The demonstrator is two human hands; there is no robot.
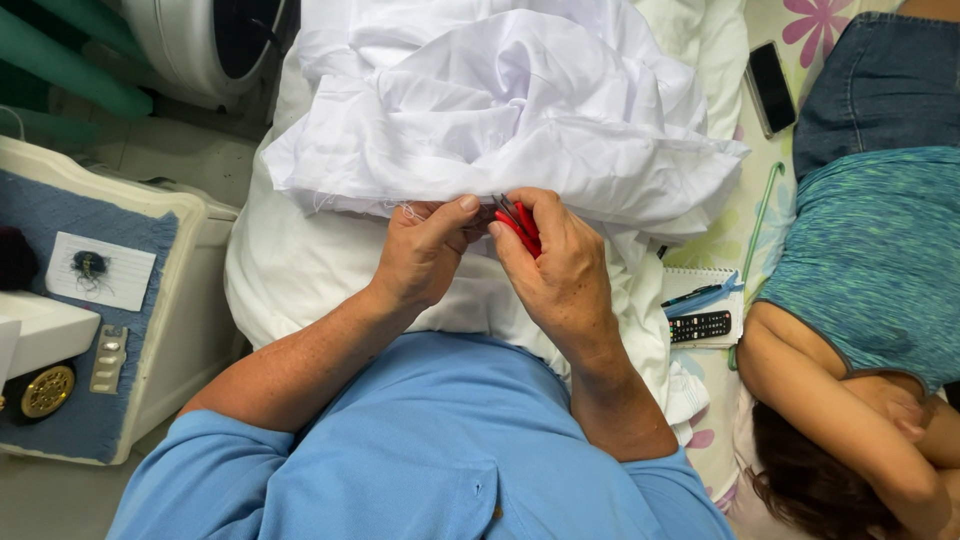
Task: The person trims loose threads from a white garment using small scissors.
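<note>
My right hand (pixel 560 275) grips red-handled snips (pixel 518 222), their long axis slanting up-left toward the white fabric (pixel 500 110) edge, which my left hand (pixel 425 250) pinches. A white picture card (pixel 100 272) lies far left.

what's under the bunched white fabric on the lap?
Under the white fabric a white pillow shows. Both hands, left and right, pinch its near edge; the right holds small red-handled snips. Whatever lies beneath the pillow is covered.
</note>
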